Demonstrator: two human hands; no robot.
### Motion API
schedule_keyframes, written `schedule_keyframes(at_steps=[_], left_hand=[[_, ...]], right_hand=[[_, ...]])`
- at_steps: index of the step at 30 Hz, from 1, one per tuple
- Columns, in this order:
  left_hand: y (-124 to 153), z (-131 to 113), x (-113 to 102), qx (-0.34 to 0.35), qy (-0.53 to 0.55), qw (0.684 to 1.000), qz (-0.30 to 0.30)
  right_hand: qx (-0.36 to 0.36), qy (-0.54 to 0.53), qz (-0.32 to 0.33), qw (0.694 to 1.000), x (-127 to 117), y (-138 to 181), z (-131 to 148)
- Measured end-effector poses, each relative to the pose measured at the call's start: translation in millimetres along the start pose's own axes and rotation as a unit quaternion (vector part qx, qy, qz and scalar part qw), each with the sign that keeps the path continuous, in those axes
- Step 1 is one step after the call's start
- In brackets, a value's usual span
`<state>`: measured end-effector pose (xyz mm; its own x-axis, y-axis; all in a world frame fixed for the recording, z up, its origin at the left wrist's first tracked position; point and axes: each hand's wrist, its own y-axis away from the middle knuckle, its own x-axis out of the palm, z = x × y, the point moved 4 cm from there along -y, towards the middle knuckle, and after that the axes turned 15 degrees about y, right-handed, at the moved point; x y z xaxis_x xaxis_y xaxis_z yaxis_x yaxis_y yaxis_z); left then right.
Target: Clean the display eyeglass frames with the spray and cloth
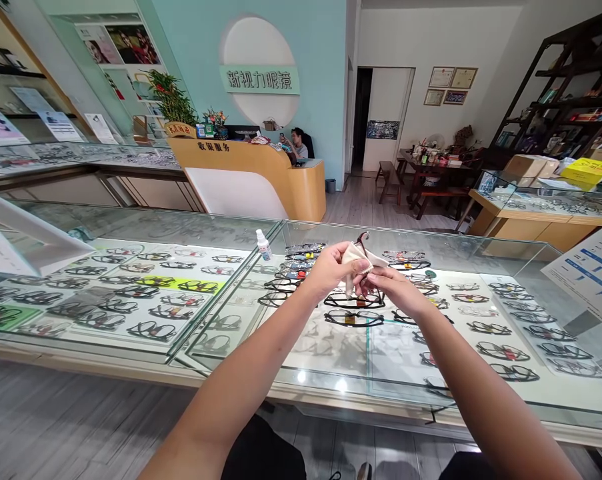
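Note:
Above the glass counter, my left hand [335, 268] is closed on a pale cleaning cloth [355, 256], its thumb pressed over the folds. The cloth is wrapped round part of a pair of eyeglasses, whose dark temple arm [363, 237] sticks up past it; the lenses are mostly hidden. From the other side my right hand [389, 285] pinches the eyeglasses, its fingers close against the cloth. A white spray bottle [263, 245] stands upright on the glass to the left. Under the hands, rows of spectacle frames [353, 319] lie inside the case.
The glass display case [311, 373] spans the space before me. A folded white stand [31, 233] is at the left, a printed sign [591, 273] at the right. Farther back, a person [297, 144] sits behind the reception desk [261, 160]; a wooden table [431, 175] stands beyond.

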<state>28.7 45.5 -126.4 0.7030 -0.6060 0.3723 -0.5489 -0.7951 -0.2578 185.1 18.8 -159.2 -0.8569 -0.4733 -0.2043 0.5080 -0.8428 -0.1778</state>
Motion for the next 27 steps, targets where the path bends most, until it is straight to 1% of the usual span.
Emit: schedule_keyframes(at_steps=[5, 9, 13, 18, 19, 21, 24, 27], left_hand=[[-1, 4, 4, 0.030, 0.012, 0.999, -0.025], [-1, 5, 2, 0.024, 0.016, 0.999, -0.037], [-3, 3, -6, 0.009, 0.004, 0.999, -0.038], [-7, 2, -22, 0.010, -0.009, 0.998, -0.054], [-7, 2, -23, 0.008, -0.005, 0.999, -0.050], [-7, 2, -22, -0.003, -0.002, 1.000, -0.024], [-4, 1, -14, -0.013, -0.011, 1.000, 0.011], [-2, 1, -5, -0.008, -0.020, 1.000, 0.011]], right_hand=[[-0.006, 0.023, 0.004, 1.000, 0, 0, 1], [-0.006, 0.027, 0.017, 0.999, 2, 0, 5], [-0.012, 0.038, -0.001, 0.999, -1, 1, 7], [-0.015, 0.040, -0.022, 0.999, -7, 1, 4], [-0.014, 0.039, -0.026, 0.999, -8, 1, 3], [-0.014, 0.034, -0.033, 0.999, -8, 1, 2], [-0.013, 0.032, -0.035, 0.999, -8, 1, 2], [-0.012, 0.040, -0.024, 0.999, -5, 0, 3]])
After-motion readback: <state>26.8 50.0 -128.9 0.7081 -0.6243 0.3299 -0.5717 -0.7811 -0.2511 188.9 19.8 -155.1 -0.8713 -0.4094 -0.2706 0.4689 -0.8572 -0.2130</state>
